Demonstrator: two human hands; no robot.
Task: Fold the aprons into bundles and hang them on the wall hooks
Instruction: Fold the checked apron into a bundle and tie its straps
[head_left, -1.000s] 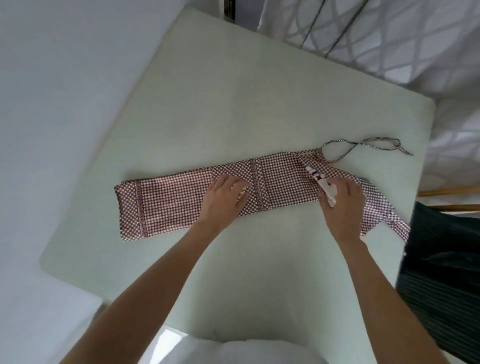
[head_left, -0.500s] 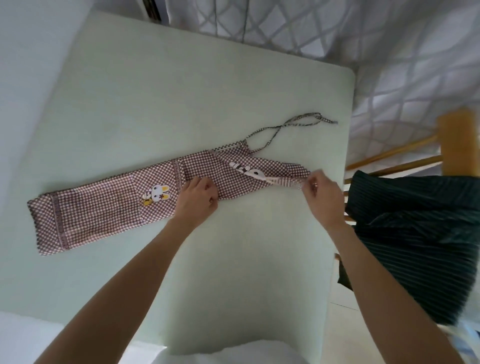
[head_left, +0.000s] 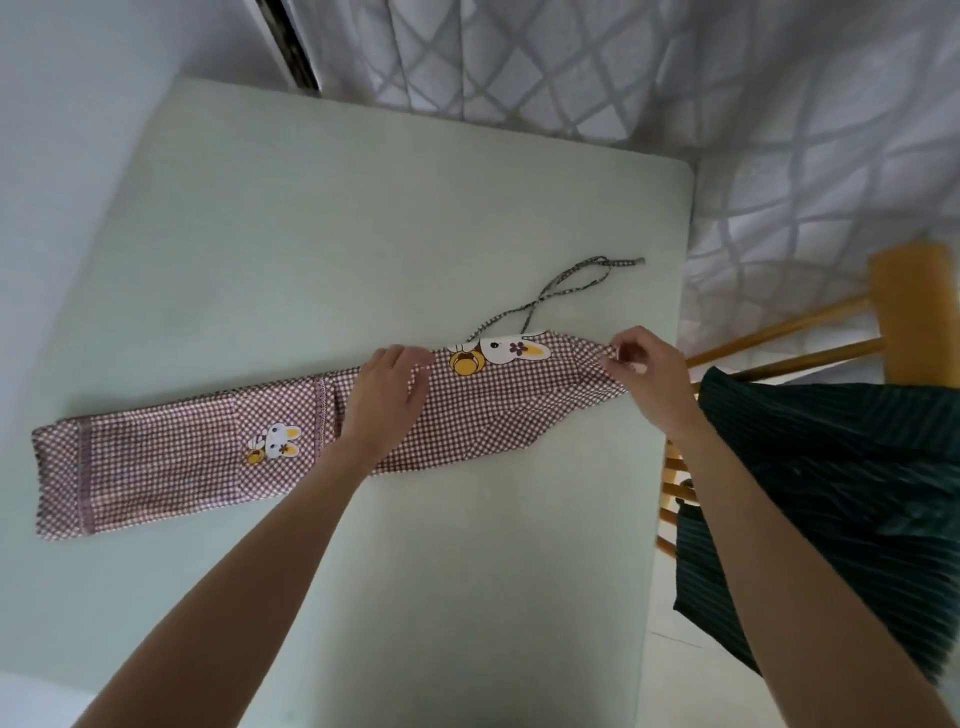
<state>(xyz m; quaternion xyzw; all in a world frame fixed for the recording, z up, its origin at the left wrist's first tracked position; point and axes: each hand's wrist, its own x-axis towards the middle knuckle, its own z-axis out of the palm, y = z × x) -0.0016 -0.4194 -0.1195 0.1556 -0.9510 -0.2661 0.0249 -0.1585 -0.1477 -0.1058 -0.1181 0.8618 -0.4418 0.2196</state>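
A brown-and-white checked apron (head_left: 197, 462) with rabbit prints lies in a long folded strip across the pale green table (head_left: 363, 208). My left hand (head_left: 387, 400) rests on its middle, fingers pinching the upper edge of the cloth. Near the table's right edge my right hand (head_left: 649, 374) pinches the apron's right end and holds it slightly lifted. A thin checked strap (head_left: 566, 288) loops away from the apron's top toward the far right of the table.
A dark green striped cloth (head_left: 831, 493) hangs over a wooden chair (head_left: 904, 312) just right of the table. A white wall runs along the left, and a patterned grey curtain (head_left: 623, 67) hangs behind the table.
The right hand has drawn the apron's right end outward and opened a fold, exposing a large rabbit print. The left hand slid right along the strip. The camera view shifted.
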